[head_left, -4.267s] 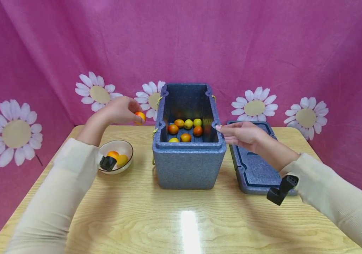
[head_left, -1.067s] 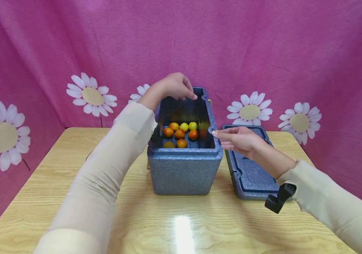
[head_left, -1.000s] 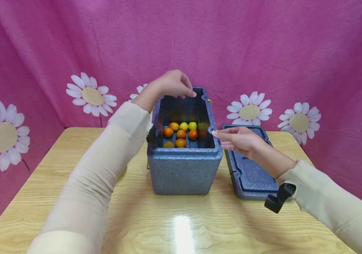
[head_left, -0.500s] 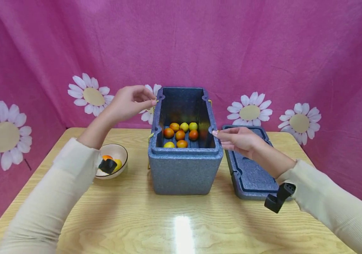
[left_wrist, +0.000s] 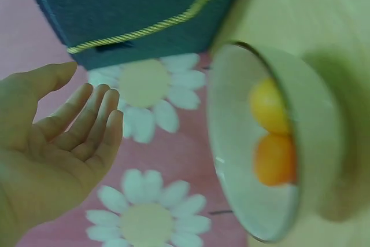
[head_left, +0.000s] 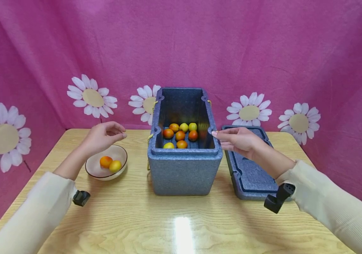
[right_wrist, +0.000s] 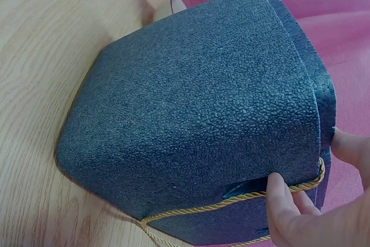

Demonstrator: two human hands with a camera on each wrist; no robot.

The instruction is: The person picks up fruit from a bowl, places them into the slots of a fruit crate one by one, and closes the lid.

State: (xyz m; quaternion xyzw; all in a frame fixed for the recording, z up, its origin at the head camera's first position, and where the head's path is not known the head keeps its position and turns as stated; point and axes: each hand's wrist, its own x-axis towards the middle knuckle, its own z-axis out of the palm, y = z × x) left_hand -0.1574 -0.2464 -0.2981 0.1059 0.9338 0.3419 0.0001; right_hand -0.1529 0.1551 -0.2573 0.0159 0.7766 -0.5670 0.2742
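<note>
Over the far side of the white bowl hovers my left hand, relaxed and holding nothing; its empty palm shows in the left wrist view. In the bowl lie a reddish-orange fruit and a yellow fruit, both small and round. My right hand grips the right rim of the dark blue-grey foam box, its thumb at the top edge and its fingers against the outer wall by the yellow rope. Several red, orange and yellow fruits rest on the box floor, mostly toward the near end.
To the right of the box lies its grey lid, partly covered in view by my right forearm. Everything stands on a light wooden table. A pink curtain with daisies hangs close behind.
The left hand carried an orange fruit from above the bowl to the box and let it go; that fruit lies among the others. The hand then came back left, empty. The right hand stays at the rim.
</note>
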